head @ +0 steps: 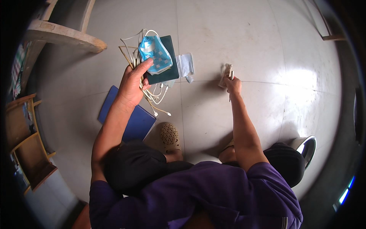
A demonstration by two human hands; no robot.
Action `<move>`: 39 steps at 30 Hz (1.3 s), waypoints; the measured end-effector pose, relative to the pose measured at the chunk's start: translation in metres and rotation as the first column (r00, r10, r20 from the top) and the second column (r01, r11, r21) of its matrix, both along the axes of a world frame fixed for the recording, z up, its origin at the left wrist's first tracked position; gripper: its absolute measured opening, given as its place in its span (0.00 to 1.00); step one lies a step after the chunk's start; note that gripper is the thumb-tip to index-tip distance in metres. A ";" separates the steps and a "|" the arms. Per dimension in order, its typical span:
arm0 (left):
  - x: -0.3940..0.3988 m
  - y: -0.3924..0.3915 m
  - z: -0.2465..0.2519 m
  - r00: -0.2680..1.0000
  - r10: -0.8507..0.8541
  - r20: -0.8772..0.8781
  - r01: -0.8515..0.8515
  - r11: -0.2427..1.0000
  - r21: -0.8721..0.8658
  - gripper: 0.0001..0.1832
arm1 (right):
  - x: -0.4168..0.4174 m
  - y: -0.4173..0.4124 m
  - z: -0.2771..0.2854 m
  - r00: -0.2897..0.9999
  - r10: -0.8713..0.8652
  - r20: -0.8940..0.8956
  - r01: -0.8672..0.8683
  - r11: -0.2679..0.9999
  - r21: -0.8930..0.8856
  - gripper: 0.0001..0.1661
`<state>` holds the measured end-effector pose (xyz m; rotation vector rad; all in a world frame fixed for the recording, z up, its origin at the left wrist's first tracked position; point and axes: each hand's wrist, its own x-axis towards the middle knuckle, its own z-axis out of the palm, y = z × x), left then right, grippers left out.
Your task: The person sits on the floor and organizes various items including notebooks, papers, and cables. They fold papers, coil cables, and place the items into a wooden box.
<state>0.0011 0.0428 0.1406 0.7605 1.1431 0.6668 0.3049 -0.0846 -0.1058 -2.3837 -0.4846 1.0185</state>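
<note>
My left hand (134, 81) grips a stack: a blue patterned plastic packet (157, 57) under the thumb, a dark green booklet (172, 61) beneath it, and a bundle of white and yellowish cables (154, 100) whose connectors hang towards me. Past the booklet's right side shows a clear plastic sleeve (186, 65); whether it is held or lies on the floor I cannot tell. Low over the tiles at the right, my right hand (234, 85) is closed around a slim light-coloured item (232, 75). A clear, brownish flat packet (225, 75) touches its fingers; its contents are unclear.
A blue folder (137, 121) lies on the tiled floor below my left forearm. Wooden furniture legs (65, 33) stand at the upper left, and a wooden frame (28, 140) is at the left edge. A light metal basin (310, 148) sits beside my right knee.
</note>
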 end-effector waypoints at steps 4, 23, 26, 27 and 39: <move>-0.010 -0.004 -0.001 0.996 0.020 0.085 -0.023 0.999 0.033 0.09 | -0.019 0.041 0.081 0.829 0.110 -0.548 0.113 0.927 0.357 0.08; -0.168 -0.010 0.102 0.835 0.506 0.215 -0.547 0.729 0.410 0.05 | -0.253 0.073 0.067 0.394 0.845 -0.362 -0.777 0.516 0.361 0.18; -0.237 -0.050 0.102 0.657 0.753 -0.028 -0.669 0.600 0.440 0.06 | -0.289 0.055 0.035 0.407 0.790 -0.459 -0.764 0.569 0.303 0.15; -0.257 -0.063 0.093 0.555 0.821 -0.131 -0.720 0.553 0.419 0.07 | -0.295 0.057 0.038 0.398 0.740 -0.543 -0.762 0.596 0.253 0.15; -0.354 -0.200 -0.130 0.650 0.669 -0.362 -0.758 0.605 -0.244 0.20 | -0.347 0.089 0.048 0.341 0.923 -0.180 -0.936 0.350 0.023 0.13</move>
